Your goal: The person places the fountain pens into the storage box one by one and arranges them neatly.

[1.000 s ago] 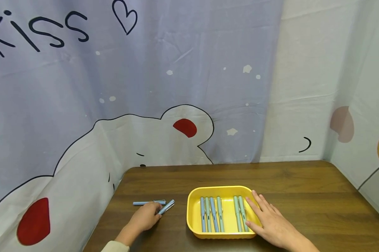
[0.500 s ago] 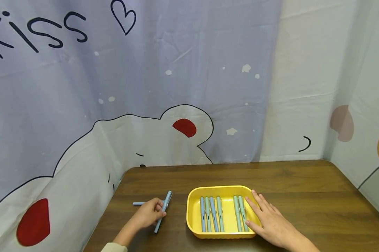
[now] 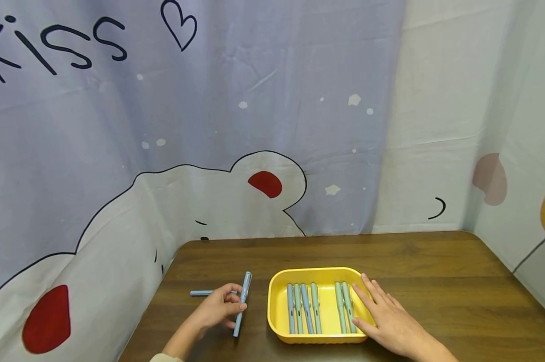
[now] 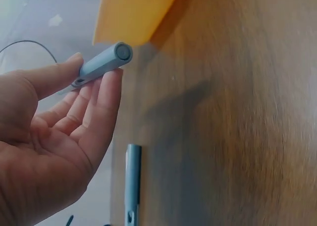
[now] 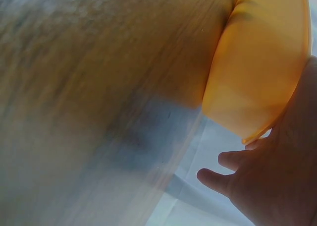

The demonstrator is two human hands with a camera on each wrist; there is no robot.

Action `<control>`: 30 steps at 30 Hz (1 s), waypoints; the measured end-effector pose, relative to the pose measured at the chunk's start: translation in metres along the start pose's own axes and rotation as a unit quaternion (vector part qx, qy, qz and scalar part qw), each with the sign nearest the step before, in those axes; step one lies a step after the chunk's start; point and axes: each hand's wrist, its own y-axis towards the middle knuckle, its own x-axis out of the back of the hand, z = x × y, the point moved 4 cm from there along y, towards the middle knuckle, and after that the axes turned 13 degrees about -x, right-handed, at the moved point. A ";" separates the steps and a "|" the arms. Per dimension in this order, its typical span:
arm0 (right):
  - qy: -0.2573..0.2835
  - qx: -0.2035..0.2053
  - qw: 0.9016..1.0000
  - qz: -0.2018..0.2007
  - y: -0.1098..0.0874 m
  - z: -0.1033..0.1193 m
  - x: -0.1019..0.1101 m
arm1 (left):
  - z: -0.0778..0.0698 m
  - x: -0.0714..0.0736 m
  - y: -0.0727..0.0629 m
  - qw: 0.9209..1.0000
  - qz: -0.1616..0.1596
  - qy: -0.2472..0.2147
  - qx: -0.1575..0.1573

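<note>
My left hand pinches a blue pen between thumb and fingers, and the left wrist view shows the pen held above the table. Behind that hand a second blue pen lies on the wood, partly hidden by the fingers in the head view. My right hand rests with spread, straight fingers on the right rim of a yellow tray. Inside the tray, blue and green pens stand in a row at the left, and two green pens lie at the right.
The brown wooden table reaches back to a printed curtain. In the right wrist view the tray's outer wall sits close beside the right hand.
The left hand has lifted the blue pen off the table, turned it nearly upright in the head view and shifted slightly right. The right hand and tray stay put.
</note>
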 end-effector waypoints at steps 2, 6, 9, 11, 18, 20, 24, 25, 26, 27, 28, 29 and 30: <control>0.000 0.000 1.000 0.002 0.000 0.000 0.000 | 0.000 -0.001 -0.002 1.000 0.002 -0.004 0.007; -0.002 0.001 1.000 0.002 0.001 0.000 0.000 | -0.002 -0.004 -0.005 1.000 0.001 -0.009 0.011; -0.003 0.002 1.000 0.001 0.001 0.000 -0.001 | -0.004 -0.008 -0.006 1.000 -0.006 -0.018 0.008; -0.003 0.003 1.000 -0.001 0.001 0.000 -0.001 | -0.007 -0.011 -0.005 1.000 -0.012 -0.025 0.005; -0.002 -0.001 1.000 0.004 0.000 -0.002 -0.001 | -0.026 -0.025 -0.004 0.999 -0.025 -0.026 -0.014; -0.002 -0.002 1.000 0.006 0.000 -0.002 -0.001 | -0.031 -0.029 -0.003 0.999 -0.025 -0.030 -0.022; 0.000 -0.003 1.000 0.009 0.000 -0.002 0.000 | -0.039 -0.038 -0.002 0.999 -0.015 -0.042 -0.029; 0.000 -0.003 1.000 0.010 0.000 -0.002 0.000 | -0.040 -0.040 -0.001 0.998 -0.011 -0.045 -0.030; 0.001 -0.003 1.000 0.010 0.000 -0.002 -0.001 | -0.041 -0.043 -0.001 0.998 -0.007 -0.049 -0.030; 0.000 -0.002 1.000 0.010 0.000 -0.002 -0.001 | -0.042 -0.045 0.000 0.998 -0.004 -0.052 -0.030; 0.000 -0.002 1.000 0.010 0.000 -0.002 -0.001 | -0.043 -0.046 0.001 0.998 -0.001 -0.056 -0.031; 0.000 -0.002 1.000 0.010 0.000 -0.002 -0.001 | -0.044 -0.048 0.002 0.998 0.001 -0.060 -0.031; 0.000 -0.001 1.000 0.010 0.001 -0.002 -0.001 | -0.044 -0.050 0.003 0.998 0.003 -0.063 -0.030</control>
